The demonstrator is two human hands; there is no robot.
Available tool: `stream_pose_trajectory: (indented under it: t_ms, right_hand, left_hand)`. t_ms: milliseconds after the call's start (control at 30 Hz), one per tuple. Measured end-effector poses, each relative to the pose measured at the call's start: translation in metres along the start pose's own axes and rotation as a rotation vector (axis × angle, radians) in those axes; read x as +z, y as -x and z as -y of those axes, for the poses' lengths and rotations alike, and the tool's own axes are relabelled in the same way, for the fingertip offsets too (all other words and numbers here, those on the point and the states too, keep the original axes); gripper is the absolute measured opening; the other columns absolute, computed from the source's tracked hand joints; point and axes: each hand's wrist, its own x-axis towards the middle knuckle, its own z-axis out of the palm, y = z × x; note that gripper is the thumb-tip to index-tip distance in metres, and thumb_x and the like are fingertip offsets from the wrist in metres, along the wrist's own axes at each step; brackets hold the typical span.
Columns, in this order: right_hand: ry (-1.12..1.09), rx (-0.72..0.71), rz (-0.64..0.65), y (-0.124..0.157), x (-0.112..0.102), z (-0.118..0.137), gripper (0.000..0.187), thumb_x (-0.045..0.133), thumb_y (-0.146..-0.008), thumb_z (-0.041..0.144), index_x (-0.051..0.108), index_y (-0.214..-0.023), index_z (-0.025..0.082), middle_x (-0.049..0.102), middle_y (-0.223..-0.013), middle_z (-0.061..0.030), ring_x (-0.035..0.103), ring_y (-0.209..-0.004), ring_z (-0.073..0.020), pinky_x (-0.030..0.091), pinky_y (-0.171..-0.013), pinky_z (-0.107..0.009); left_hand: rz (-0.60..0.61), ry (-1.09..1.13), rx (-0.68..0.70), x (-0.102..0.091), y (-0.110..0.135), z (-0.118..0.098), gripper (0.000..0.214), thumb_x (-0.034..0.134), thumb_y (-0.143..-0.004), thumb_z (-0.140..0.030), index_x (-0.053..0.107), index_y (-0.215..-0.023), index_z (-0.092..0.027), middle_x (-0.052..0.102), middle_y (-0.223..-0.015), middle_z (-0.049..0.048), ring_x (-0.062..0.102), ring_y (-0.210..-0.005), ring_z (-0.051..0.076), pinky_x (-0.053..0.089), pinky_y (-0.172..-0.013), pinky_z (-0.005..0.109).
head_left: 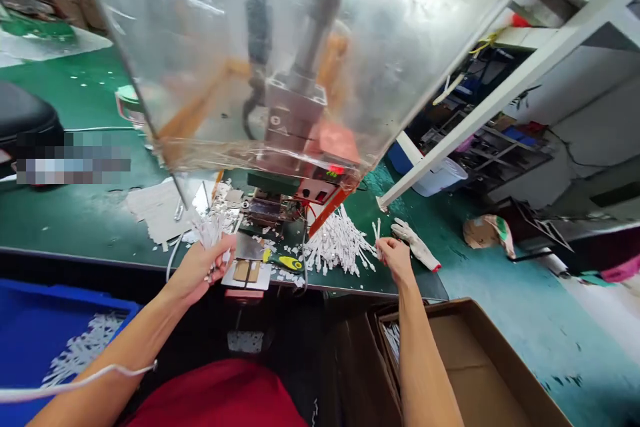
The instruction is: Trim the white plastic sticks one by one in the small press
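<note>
Left of centre, the left hand [199,268] grasps a white-strip bundle [209,232] (best kept aligned); right of centre, the right hand [395,257] pinches a few strips [377,229].

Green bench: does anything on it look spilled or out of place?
Yes, mildly: small white scraps litter the bench, some around the scraper, loose rather than contained. A white glove lies unworn near the bare right hand.

Strip pile [341,241] left of glove [416,244]
</note>
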Motion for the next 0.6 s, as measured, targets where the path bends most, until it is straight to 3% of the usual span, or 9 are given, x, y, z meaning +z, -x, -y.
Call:
stream_pose_trajectory:
  t_ms: [100,233,367,467,600]
  right_hand:
    - [-0.273,-0.088,0.258,0.061,0.027,0.040,0.028,0.058,-0.082,0.046,0.063,-0.079,0.018,0.067,-0.065,-0.0019,0.046,-0.043,-0.0120,0.033,-0.042,-0.024]
    - [-0.148,-0.454,0.362,0.120,0.082,0.100,0.018,0.057,-0.088,0.034,0.069,-0.089,0.020,0.071,-0.077,-0.0038,0.059,-0.061,-0.0154,0.045,-0.060,-0.026]
    - [0.086,-0.729,0.356,0.121,0.123,0.130,0.021,0.048,-0.093,0.023,0.070,-0.096,0.023,0.072,-0.090,-0.0071,0.065,-0.082,-0.0207,0.047,-0.076,-0.030]
    - [0.193,-0.738,0.358,0.109,0.139,0.132,0.021,0.049,-0.092,0.018,0.069,-0.094,0.022,0.070,-0.089,-0.0078,0.065,-0.083,-0.0224,0.047,-0.075,-0.031]
    - [0.133,-0.666,0.317,0.111,0.143,0.128,0.018,0.052,-0.090,0.020,0.068,-0.096,0.022,0.070,-0.094,-0.0065,0.065,-0.082,-0.0202,0.047,-0.075,-0.029]
  left_hand:
    - [0.012,0.169,-0.027,-0.012,-0.002,-0.012,0.041,0.083,-0.066,-0.037,0.051,-0.055,-0.013,0.045,-0.048,-0.0046,0.034,-0.038,0.002,0.021,-0.032,0.011]
    - [0.036,0.263,-0.065,-0.024,0.000,-0.019,0.031,0.083,-0.067,-0.032,0.059,-0.066,-0.013,0.042,-0.046,-0.0065,0.034,-0.038,0.003,0.023,-0.031,0.011]
    - [0.043,0.275,-0.045,-0.034,0.007,-0.019,0.027,0.079,-0.071,-0.030,0.059,-0.067,-0.012,0.043,-0.046,-0.0056,0.038,-0.039,0.004,0.024,-0.031,0.011]
    - [0.047,0.259,-0.047,-0.038,0.011,-0.018,0.027,0.077,-0.073,-0.031,0.058,-0.067,-0.013,0.044,-0.047,-0.0055,0.036,-0.038,0.003,0.024,-0.031,0.011]
    - [0.084,0.188,-0.073,-0.037,0.011,-0.013,0.031,0.078,-0.073,-0.035,0.056,-0.067,-0.013,0.048,-0.050,-0.0043,0.037,-0.037,0.003,0.025,-0.030,0.011]
